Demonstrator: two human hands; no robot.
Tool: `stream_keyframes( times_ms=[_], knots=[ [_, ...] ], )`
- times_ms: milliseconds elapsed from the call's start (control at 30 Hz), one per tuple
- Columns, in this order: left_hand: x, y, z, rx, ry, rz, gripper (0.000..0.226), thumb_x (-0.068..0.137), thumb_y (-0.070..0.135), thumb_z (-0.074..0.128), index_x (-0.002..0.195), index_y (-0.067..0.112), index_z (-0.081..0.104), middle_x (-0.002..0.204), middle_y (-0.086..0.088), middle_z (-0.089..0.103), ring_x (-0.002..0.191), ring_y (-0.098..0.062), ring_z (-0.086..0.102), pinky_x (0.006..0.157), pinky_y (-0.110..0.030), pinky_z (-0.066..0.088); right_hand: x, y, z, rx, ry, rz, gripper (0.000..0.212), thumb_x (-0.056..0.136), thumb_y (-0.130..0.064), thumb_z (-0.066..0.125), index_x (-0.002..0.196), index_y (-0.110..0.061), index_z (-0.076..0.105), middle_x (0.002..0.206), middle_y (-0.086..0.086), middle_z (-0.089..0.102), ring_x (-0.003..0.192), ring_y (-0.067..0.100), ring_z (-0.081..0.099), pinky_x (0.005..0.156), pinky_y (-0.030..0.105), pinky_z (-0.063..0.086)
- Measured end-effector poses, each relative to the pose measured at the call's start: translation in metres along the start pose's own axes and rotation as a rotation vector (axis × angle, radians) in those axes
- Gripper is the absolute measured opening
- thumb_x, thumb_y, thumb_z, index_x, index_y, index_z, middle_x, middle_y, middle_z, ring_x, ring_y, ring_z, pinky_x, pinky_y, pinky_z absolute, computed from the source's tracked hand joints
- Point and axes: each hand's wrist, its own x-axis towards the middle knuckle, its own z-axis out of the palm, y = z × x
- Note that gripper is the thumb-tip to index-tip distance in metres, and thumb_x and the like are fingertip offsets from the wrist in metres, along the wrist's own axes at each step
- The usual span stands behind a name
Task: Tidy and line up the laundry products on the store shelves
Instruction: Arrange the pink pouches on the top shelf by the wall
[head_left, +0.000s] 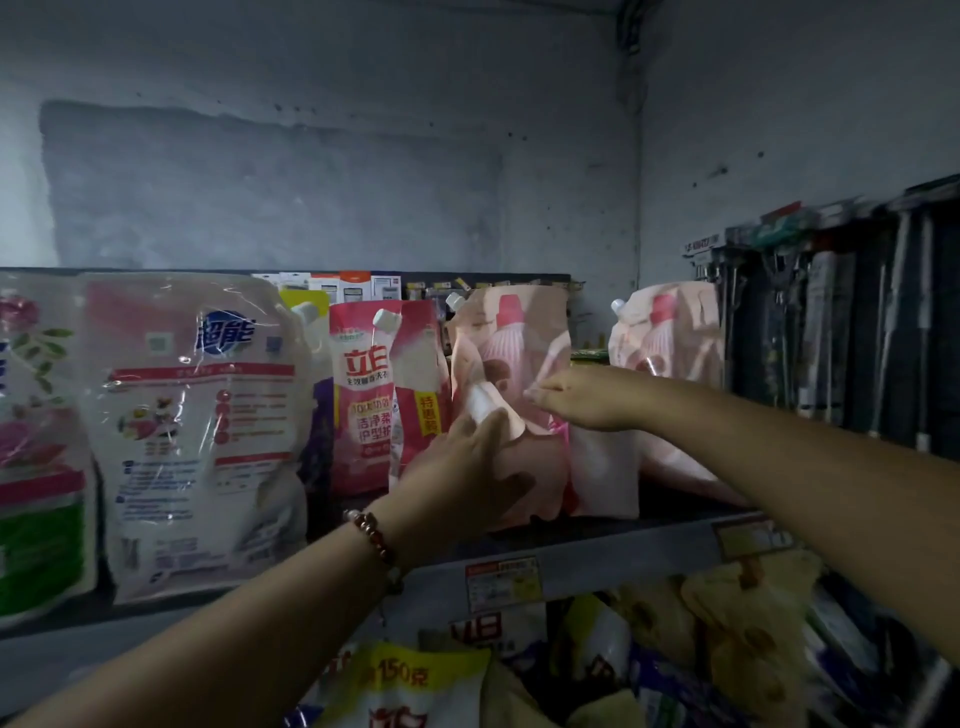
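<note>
Both hands on a pale pink pouch (511, 358).
The left hand (462, 467) grips its lower front; the right hand (587, 397) pinches its side just right of that.

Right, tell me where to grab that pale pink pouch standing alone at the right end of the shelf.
Take the pale pink pouch by its upper body just under the spout, coming from the front. It stands upright facing out, with a gap to its left, so fingers can likely wrap that edge.
</note>
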Motion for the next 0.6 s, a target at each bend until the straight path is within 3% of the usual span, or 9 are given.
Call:
stream_keyframes(
  times_ms=[100,167,267,367,433,533,600],
  knots=[
    [0.003,-0.005,0.012,-0.145,-0.032,-0.057,0.084,0.091,0.044,0.063,0.154,0.038,0.007,0.152,-0.004,0.032,0.124,-0.027,0.049,0.094,-0.045,0.052,0.024,-0.013,0.002,0.065,0.009,0.005,0.050,0.102,-0.053,0.032,0.086,-0.014,0.059,0.104,0.008,0.061,0.094,0.023,0.056,0.077,0.030,0.041],
    [0.001,-0.012,0.017,-0.288,-0.016,-0.075,0.086,0.092,0.032,0.066,0.154,0.045,0.008,0.154,0.000,0.031,0.120,-0.017,0.050,0.092,-0.043,0.055,0.042,-0.026,0.007,0.114,0.009,0.037,0.052,0.102,-0.053,0.032,0.098,-0.011,0.063,0.105,0.010,0.062,0.087,0.022,0.056,0.067,0.027,0.037],
    [-0.004,-0.021,0.021,-0.389,0.036,-0.078,0.082,0.094,0.022,0.066,0.151,0.050,0.015,0.135,-0.002,0.051,0.095,-0.010,0.062,0.078,-0.038,0.060,0.069,-0.043,0.018,0.222,0.000,0.111,0.061,0.102,-0.051,0.036,0.132,-0.002,0.055,0.127,0.017,0.061,0.106,0.029,0.059,0.080,0.030,0.041],
    [-0.005,-0.022,0.023,-0.449,0.048,-0.110,0.081,0.094,0.017,0.065,0.151,0.049,0.018,0.114,-0.002,0.061,0.089,-0.016,0.065,0.079,-0.043,0.059,0.093,-0.055,0.030,0.257,0.056,0.177,0.052,0.101,-0.046,0.042,0.129,-0.005,0.057,0.114,0.013,0.064,0.092,0.025,0.061,0.076,0.032,0.046],
    [-0.003,-0.020,0.025,-0.442,0.037,-0.126,0.080,0.095,0.016,0.063,0.151,0.051,0.017,0.107,0.001,0.062,0.089,-0.014,0.064,0.079,-0.039,0.059,0.109,-0.054,0.034,0.256,0.107,0.237,0.052,0.098,-0.049,0.044,0.125,-0.007,0.058,0.106,0.011,0.065,0.086,0.024,0.061,0.068,0.031,0.046],
    [-0.001,-0.022,0.031,-0.464,0.045,-0.127,0.078,0.096,0.018,0.061,0.149,0.055,0.017,0.117,0.000,0.061,0.091,-0.009,0.063,0.078,-0.031,0.057,0.125,-0.051,0.034,0.249,0.119,0.297,0.061,0.095,-0.056,0.046,0.131,-0.007,0.054,0.108,0.012,0.065,0.085,0.027,0.061,0.067,0.029,0.045],
    [0.000,-0.027,0.036,-0.496,0.055,-0.117,0.078,0.096,0.017,0.061,0.149,0.056,0.017,0.127,-0.003,0.059,0.093,-0.007,0.062,0.079,-0.028,0.057,0.132,-0.050,0.035,0.247,0.143,0.313,0.054,0.095,-0.050,0.047,0.127,-0.008,0.056,0.096,0.009,0.062,0.074,0.024,0.057,0.055,0.028,0.038]
  ],
)
